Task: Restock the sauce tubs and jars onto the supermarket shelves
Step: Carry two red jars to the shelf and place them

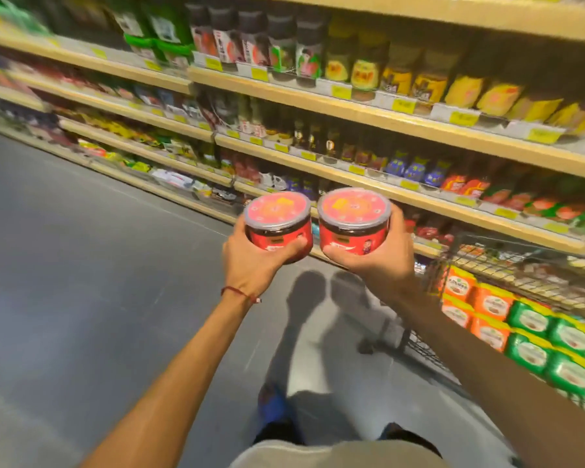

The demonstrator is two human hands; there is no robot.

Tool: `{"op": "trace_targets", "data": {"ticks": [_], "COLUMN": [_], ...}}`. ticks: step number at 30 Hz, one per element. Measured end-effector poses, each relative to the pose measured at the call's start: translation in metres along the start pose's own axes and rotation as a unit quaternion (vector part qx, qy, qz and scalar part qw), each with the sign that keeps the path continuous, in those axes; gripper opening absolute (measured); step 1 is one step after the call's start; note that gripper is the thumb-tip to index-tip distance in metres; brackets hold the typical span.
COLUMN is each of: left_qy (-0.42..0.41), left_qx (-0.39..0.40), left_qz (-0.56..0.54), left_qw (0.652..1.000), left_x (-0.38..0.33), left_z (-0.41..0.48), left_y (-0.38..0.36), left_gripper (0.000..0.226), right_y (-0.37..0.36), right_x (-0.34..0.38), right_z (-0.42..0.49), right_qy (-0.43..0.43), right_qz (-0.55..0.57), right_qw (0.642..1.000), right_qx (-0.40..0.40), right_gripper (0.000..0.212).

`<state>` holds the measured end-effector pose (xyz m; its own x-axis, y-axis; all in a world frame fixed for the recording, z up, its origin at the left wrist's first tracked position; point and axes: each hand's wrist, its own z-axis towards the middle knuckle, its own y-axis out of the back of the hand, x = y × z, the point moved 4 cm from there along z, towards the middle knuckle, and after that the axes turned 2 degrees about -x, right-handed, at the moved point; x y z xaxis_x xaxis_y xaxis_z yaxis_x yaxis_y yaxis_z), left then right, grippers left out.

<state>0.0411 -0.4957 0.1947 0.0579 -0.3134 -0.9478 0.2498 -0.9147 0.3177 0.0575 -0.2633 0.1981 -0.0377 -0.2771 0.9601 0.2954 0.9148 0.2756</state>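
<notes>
Red plastic sauce tubs, 2 of them, fill my hands: left hand (250, 265) curled round the left tub (279, 231), right hand (379, 268) round the right tub (353, 228), side by side over the aisle floor (81, 248), near the shelves (368, 118). Both sit upright, lids up, axes roughly vertical. I judge this the carry; next I need a matching shelf gap, which blur probably hides.
</notes>
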Motion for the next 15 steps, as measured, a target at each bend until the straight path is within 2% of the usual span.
{"op": "trace_targets", "data": {"ticks": [7, 15], "left_qy": [-0.025, -0.062], "left_qx": [-0.063, -0.111], "left_qz": [0.003, -0.002], "left_qw": [0.998, 0.992], "left_x": [0.017, 0.022], "left_z": [0.095, 0.219], "left_y": [0.139, 0.227], "left_gripper": [0.112, 0.111], "right_y": [-0.150, -0.275], "right_x": [0.071, 0.144], "right_z": [0.021, 0.099], "right_qy": [0.025, 0.103], "right_qz": [-0.036, -0.029], "right_qw": [0.998, 0.993], "right_qx": [0.033, 0.053], "right_gripper": [0.112, 0.114]}}
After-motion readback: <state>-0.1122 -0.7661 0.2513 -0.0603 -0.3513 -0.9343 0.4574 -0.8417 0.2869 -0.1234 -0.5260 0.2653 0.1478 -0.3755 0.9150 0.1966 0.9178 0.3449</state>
